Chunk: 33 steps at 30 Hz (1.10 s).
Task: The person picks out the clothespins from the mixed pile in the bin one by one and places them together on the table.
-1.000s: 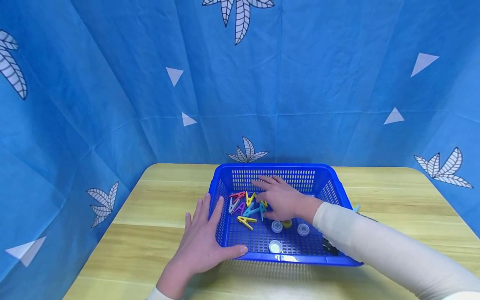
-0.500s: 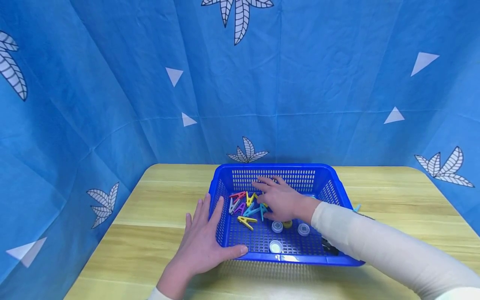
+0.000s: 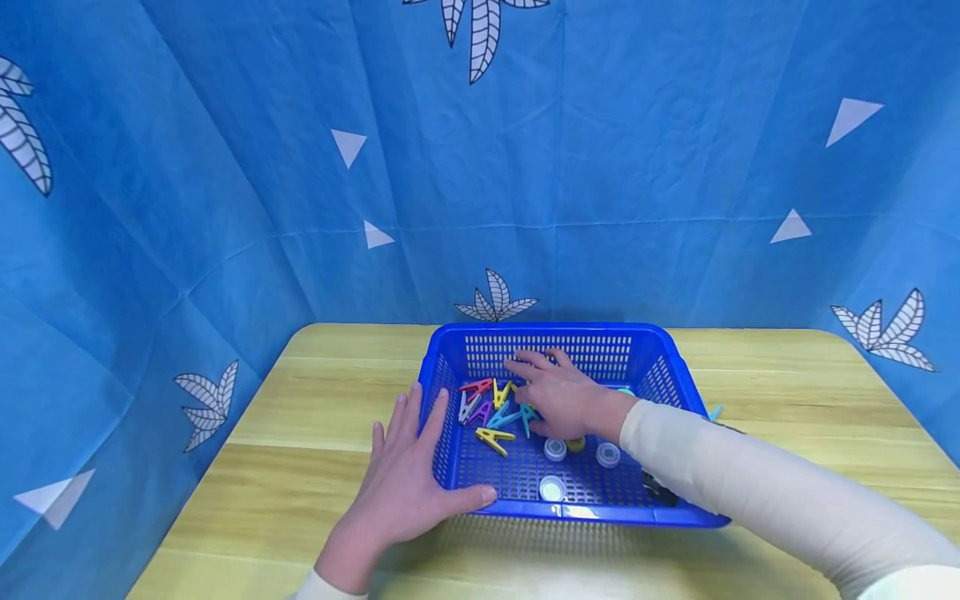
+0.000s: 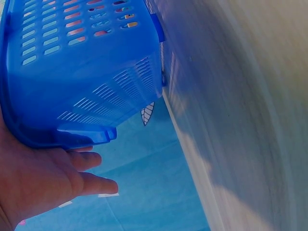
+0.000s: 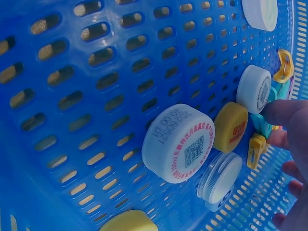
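A blue plastic basket stands on the table. My left hand rests on its near left corner, fingers straight and thumb along the front rim. Inside, my right hand reaches over the clothespins with its fingers spread. Its fingertips are close to a teal clothespin and a yellow clothespin; contact is unclear. Left of it lie a red clothespin, a purple clothespin and another yellow clothespin. Several bottle caps sit nearer the front, among them a white cap and a yellow cap.
A black object, partly hidden by my right sleeve, lies in the basket's front right corner. A light blue piece shows beyond the right rim. The wooden table extends on both sides, with a blue patterned curtain behind.
Both hands keep nearly the same places. The whole head view has shifted slightly, with the scene a little higher in the picture.
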{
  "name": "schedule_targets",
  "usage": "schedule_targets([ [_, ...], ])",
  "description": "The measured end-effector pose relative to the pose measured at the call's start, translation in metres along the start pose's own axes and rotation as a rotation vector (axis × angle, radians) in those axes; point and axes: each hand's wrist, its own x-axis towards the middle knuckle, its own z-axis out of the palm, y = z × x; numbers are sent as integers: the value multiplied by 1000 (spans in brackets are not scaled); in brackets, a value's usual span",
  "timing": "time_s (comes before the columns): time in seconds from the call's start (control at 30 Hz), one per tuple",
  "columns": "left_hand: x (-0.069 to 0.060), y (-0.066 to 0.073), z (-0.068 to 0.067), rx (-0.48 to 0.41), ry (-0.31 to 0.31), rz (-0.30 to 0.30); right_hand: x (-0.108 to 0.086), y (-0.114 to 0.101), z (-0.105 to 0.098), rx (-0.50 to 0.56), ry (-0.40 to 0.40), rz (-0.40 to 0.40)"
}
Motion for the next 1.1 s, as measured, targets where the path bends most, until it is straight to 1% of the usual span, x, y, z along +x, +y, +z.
schedule_targets([
  [0.2, 0, 1, -1, 4, 4, 1, 1, 1, 1, -2, 9, -3],
  [0.53, 0, 2, -3, 2, 0, -6, 1, 1, -4, -4, 25, 7],
  [0.93, 0, 2, -3, 4, -7, -4, -1, 1, -9, 30, 35, 16],
  [1.1, 0, 1, -3, 10, -14, -11, -1, 1, -11, 28, 54, 18],
])
